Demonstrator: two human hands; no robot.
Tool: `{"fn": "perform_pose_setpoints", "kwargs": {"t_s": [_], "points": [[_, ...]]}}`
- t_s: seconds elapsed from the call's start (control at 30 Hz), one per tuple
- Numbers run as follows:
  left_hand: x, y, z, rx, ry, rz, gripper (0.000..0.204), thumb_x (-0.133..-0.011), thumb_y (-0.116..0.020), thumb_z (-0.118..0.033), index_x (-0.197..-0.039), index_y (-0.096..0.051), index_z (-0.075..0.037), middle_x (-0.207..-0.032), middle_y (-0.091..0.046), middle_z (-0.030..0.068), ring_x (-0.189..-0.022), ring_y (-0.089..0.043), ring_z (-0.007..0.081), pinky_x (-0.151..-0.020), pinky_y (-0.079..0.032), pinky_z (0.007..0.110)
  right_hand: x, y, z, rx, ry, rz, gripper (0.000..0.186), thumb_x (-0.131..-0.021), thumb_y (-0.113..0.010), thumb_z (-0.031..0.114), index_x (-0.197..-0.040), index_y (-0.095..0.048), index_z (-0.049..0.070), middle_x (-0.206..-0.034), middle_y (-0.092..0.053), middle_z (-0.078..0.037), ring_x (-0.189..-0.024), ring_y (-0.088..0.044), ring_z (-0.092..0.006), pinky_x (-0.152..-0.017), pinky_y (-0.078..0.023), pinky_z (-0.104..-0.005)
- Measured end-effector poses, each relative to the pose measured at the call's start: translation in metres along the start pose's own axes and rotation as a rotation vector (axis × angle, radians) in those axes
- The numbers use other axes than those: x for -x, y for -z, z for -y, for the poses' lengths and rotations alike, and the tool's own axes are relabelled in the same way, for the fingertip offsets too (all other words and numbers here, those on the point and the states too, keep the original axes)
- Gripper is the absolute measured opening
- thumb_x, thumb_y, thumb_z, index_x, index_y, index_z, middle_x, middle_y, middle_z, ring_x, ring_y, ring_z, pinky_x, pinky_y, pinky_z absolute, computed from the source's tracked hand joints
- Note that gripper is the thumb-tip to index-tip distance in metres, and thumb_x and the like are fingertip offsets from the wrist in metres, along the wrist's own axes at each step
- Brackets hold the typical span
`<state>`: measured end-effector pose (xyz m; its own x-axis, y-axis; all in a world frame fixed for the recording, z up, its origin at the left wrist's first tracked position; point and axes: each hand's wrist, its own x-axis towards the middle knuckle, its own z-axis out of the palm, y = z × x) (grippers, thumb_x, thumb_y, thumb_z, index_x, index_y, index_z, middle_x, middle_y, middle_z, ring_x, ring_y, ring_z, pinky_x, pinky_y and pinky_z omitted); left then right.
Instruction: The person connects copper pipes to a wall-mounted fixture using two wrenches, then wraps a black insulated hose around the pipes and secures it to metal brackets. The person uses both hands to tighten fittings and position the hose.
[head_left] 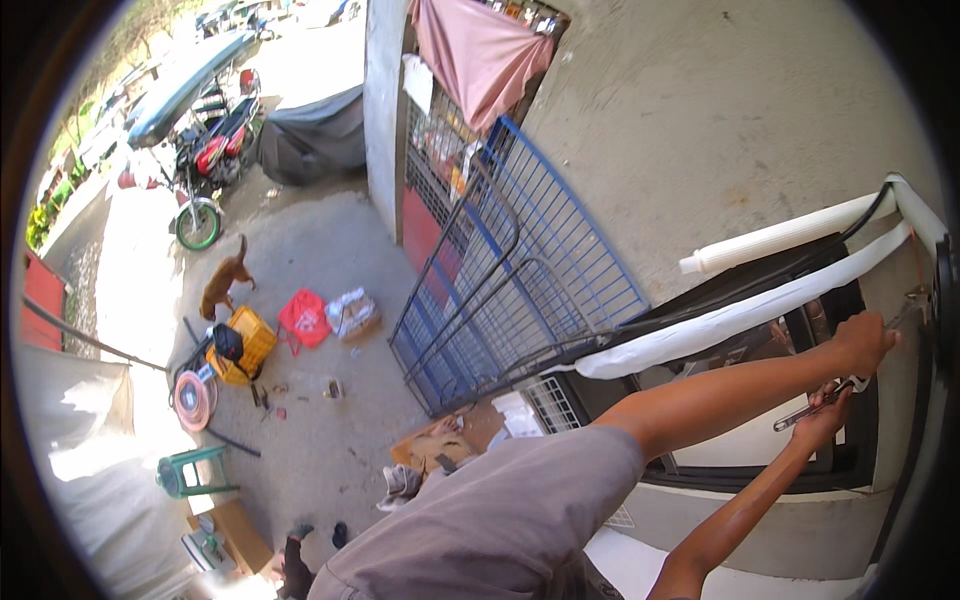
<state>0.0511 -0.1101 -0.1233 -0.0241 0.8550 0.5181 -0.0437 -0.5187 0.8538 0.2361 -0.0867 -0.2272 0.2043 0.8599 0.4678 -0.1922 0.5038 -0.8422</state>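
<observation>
My left hand (865,345), at the end of the upper arm, is closed in a fist beside the wall at the far right. A metal tool (908,308), perhaps a wrench, sticks out past its knuckles; its exact kind is unclear. Just below, my right hand (822,412) is wrapped round a silver wrench (798,412), whose handle end points left and whose head reaches up by my left hand. White wrapped pipe (740,325) and a ribbed white hose (790,235) run from above the hands to the left. Behind the hands is a dark-framed window (850,480).
A blue metal gate (570,230) and railings stand left of the window. On the ground below are a yellow crate (240,345), a red bag (305,318), a coiled hose (193,400), a green stool (195,470) and a brown dog (228,280). A motorcycle (212,150) is parked beyond.
</observation>
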Motion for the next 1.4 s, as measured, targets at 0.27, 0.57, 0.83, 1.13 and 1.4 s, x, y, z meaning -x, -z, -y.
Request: {"fn": "perform_pose_setpoints", "kwargs": {"t_s": [0.27, 0.57, 0.83, 1.13, 1.4], "points": [[0.007, 0.016, -0.006, -0.076, -0.010, 0.004, 0.070, -0.102, -0.050, -0.057, -0.078, -0.066, 0.007, -0.084, -0.070, 0.0298, -0.089, -0.071, 0.0480, -0.079, -0.052, 0.057, 0.063, -0.035, 0.019, 0.083, 0.080, -0.191, 0.035, -0.103, -0.065, 0.041, -0.110, -0.055, 0.008, -0.073, -0.057, -0.001, -0.050, -0.041, -0.0059, -0.047, -0.029, -0.0217], [0.015, 0.027, -0.008, -0.007, -0.093, 0.015, 0.063, -0.103, -0.050, -0.052, -0.092, -0.072, 0.005, -0.074, -0.068, 0.0228, -0.081, -0.072, 0.0388, -0.078, -0.053, 0.047, 0.089, -0.101, 0.017, 0.005, 0.178, 0.092, 0.052, -0.097, -0.073, 0.046, -0.123, -0.058, 0.004, -0.067, -0.050, 0.002, -0.047, -0.038, -0.0024, -0.041, -0.026, -0.0203], [0.034, 0.039, -0.024, 0.009, -0.089, 0.008, 0.063, -0.105, -0.050, -0.052, -0.104, -0.070, 0.008, -0.084, -0.068, 0.0160, -0.081, -0.064, 0.0277, -0.078, -0.050, 0.041, 0.096, -0.134, 0.025, -0.225, 0.036, 0.105, 0.034, -0.102, -0.064, 0.025, -0.129, -0.057, 0.004, -0.064, -0.053, 0.001, -0.040, -0.035, -0.0016, -0.038, -0.023, -0.0198], [0.037, 0.160, 0.007, -0.786, -0.284, -0.465, 0.061, -0.096, -0.071, -0.021, -0.151, -0.048, -0.007, -0.130, -0.062, 0.0151, -0.112, -0.065, 0.0314, -0.094, -0.051, 0.046, 0.102, -0.136, 0.047, -0.195, 0.077, 0.234, 0.041, -0.103, -0.064, 0.032, -0.136, -0.062, 0.008, -0.072, -0.061, -0.002, -0.041, -0.037, -0.0014, -0.038, -0.025, -0.0162], [-0.026, 0.222, 0.039, -1.075, -0.778, 0.025, 0.050, -0.098, -0.063, -0.003, -0.147, -0.053, -0.005, -0.132, -0.061, 0.0161, -0.111, -0.066, 0.0333, -0.095, -0.056, 0.042, 0.099, -0.135, 0.044, -0.209, 0.082, 0.264, 0.041, -0.103, -0.064, 0.031, -0.138, -0.061, 0.009, -0.072, -0.061, -0.004, -0.042, -0.037, -0.0018, -0.038, -0.027, -0.0164]]}}
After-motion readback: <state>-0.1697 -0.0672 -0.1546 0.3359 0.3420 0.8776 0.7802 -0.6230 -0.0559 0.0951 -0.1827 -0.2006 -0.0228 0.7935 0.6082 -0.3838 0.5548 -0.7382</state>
